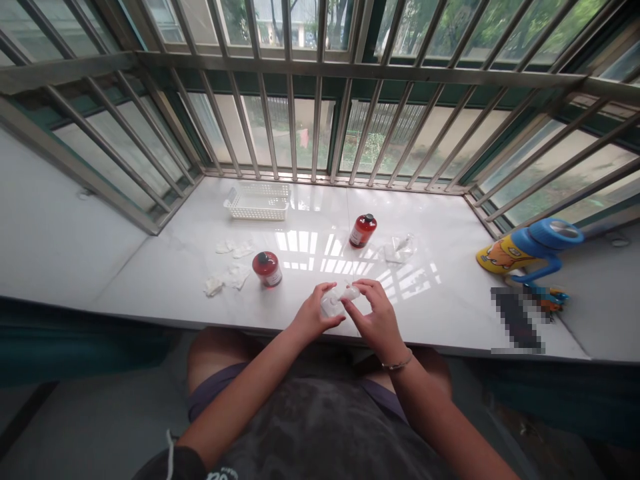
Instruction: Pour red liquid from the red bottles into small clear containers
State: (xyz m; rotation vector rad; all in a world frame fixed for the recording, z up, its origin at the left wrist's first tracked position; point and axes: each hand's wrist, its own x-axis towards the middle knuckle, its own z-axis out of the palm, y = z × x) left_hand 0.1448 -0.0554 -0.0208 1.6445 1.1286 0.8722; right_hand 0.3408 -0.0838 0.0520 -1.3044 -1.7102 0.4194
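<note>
My left hand (314,315) and my right hand (376,318) meet over the front of a white marble sill (440,293). Together they hold a small clear plastic bottle (340,297), the left around its body, the right at its top end. A red bottle with a black cap (267,268) stands left of my hands. A second red bottle (363,230) stands farther back. Crumpled white wipes (227,277) lie at the left, more wipes (235,248) behind them.
A white slotted basket (259,201) sits at the back by the window bars. A clear plastic wrapper (399,248) lies right of the far bottle. A blue and yellow toy bottle (530,250) lies at the right edge. Metal bars enclose the sill.
</note>
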